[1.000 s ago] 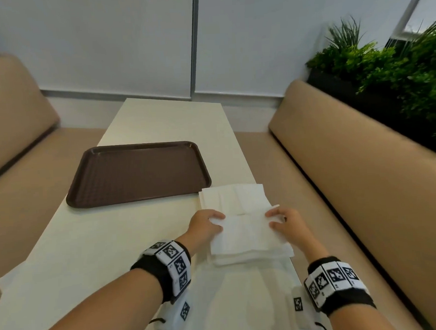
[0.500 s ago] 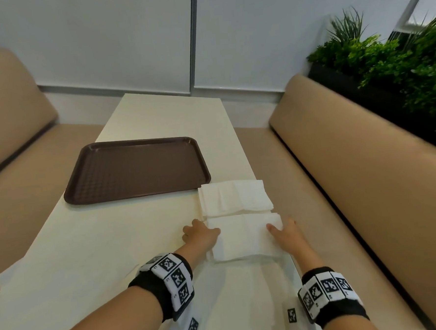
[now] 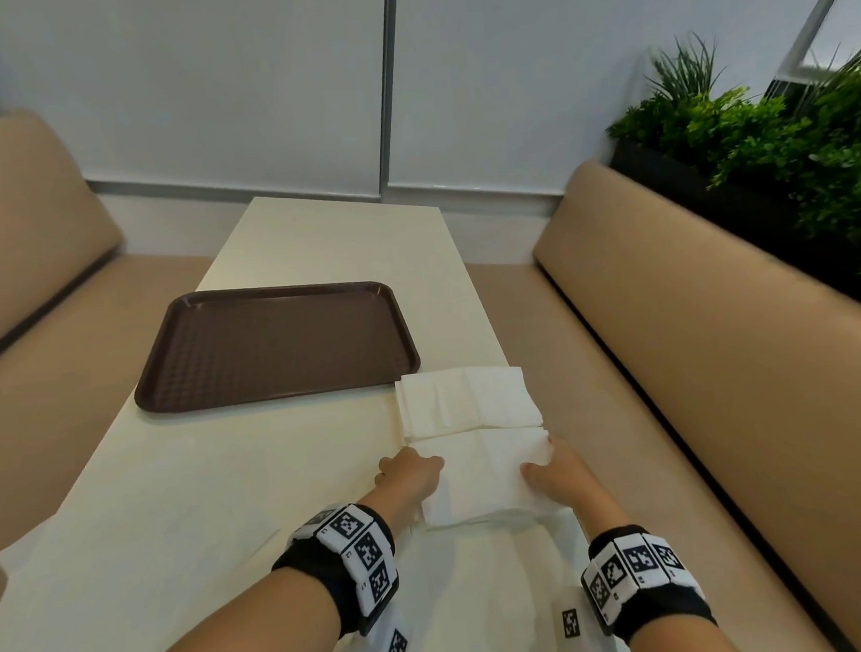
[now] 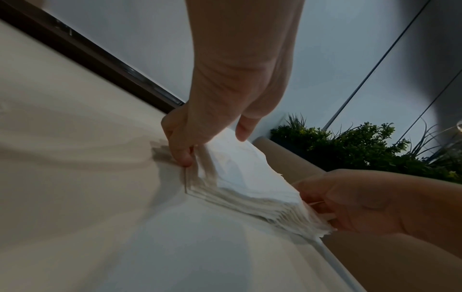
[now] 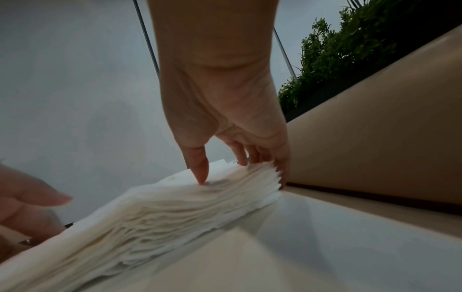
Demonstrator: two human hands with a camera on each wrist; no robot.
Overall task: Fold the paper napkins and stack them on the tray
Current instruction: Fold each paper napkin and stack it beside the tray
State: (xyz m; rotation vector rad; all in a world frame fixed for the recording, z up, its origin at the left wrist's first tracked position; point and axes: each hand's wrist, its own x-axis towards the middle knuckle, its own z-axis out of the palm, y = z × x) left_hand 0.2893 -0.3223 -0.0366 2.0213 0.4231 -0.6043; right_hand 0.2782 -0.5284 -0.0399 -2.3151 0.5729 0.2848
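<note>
White paper: a napkin stack [image 3: 483, 478] lies at the table's [image 3: 176, 492] right edge, nearest the body. Left hand [image 3: 410, 475] flanks its left side, thumb on top, fingers curled at the edge; right hand [image 3: 553, 474] pinches the right side, thumb above, fingers beneath. Probably squaring or lifting the stack. Beyond, touching it, unfolded napkins [image 3: 468, 399]. Farther left, the brown tray [image 3: 185, 381] holds nothing yet.
</note>
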